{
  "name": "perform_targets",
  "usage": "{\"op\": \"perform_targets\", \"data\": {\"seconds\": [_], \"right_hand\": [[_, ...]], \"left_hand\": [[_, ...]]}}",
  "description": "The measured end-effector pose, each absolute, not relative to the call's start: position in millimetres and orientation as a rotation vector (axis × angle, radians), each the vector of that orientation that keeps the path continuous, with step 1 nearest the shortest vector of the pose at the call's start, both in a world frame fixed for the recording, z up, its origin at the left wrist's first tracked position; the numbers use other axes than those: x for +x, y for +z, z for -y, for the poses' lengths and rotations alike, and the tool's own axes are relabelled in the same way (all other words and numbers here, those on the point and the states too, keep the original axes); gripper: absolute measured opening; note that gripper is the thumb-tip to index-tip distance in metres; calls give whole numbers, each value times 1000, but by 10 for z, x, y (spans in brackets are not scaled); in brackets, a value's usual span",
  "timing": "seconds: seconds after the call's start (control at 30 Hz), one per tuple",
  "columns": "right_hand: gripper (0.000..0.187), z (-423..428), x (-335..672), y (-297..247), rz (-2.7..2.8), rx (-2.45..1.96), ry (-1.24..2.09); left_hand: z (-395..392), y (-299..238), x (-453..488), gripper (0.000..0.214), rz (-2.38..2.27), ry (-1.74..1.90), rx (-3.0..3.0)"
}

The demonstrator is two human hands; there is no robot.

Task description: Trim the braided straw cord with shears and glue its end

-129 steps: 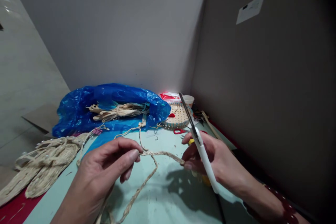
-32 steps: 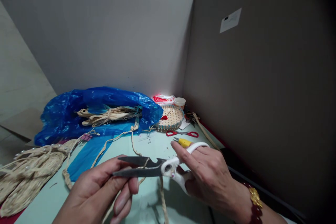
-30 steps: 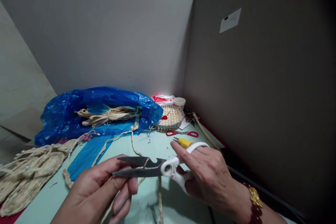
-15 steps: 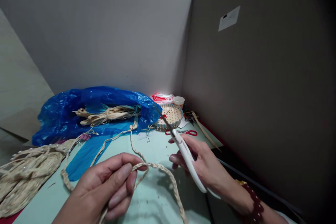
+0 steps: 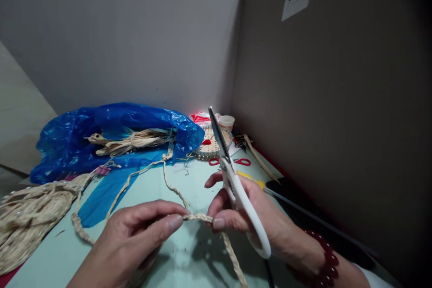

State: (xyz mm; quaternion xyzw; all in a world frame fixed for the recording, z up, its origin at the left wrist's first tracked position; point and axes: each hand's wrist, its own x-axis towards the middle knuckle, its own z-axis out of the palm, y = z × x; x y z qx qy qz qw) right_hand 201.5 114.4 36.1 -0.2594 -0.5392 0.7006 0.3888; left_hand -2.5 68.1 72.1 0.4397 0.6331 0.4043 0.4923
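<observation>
A pale braided straw cord is stretched between my two hands above the table. My left hand pinches it between thumb and fingers. On the other side, my right hand pinches the same cord with thumb and forefinger. That hand also carries white-handled scissors, their blades pointing up and nearly together. From my right fingers the cord hangs down toward the front. Thinner cord strands run back from my left fingertips to the straw bundle.
A blue plastic bag surrounds the bundle. Beaded straw work with a pink clip lies at left. Behind the scissors are a woven basket, red-handled scissors and a cup. Grey panels enclose the table.
My right hand has come left and taken hold of the cord, and the scissors have turned more upright. The view has tilted downward slightly.
</observation>
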Motion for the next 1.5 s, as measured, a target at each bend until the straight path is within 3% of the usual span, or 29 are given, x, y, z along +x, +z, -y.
{"op": "perform_targets", "data": {"seconds": [0.4,0.63,0.77,0.83,0.97,1.13,1.23,1.5], "right_hand": [[51,-1075,1967,474,1337,-741,1911],[52,-1111,2006,427,1382,-772,1789],[48,-1142,2012,439,1473,-818,1698],[41,-1141,2016,463,1621,-913,1525],[20,-1093,2054,474,2044,-1048,859],[62,-1022,2138,351,2277,-887,87],[73,-1015,2162,297,2322,-821,-232],[78,-1070,2176,282,2349,-912,-359]], "left_hand": [[-722,584,-39,12,-1587,930,1427],[-727,557,-119,39,-1360,782,1210],[-704,576,-81,34,-1242,838,999],[-690,614,-55,27,-1219,896,905],[-682,704,-52,27,-1245,1059,844],[-679,751,-105,34,-1281,1241,905],[-655,755,-108,34,-1303,1287,927],[-627,804,-13,24,-1213,1417,870]]}}
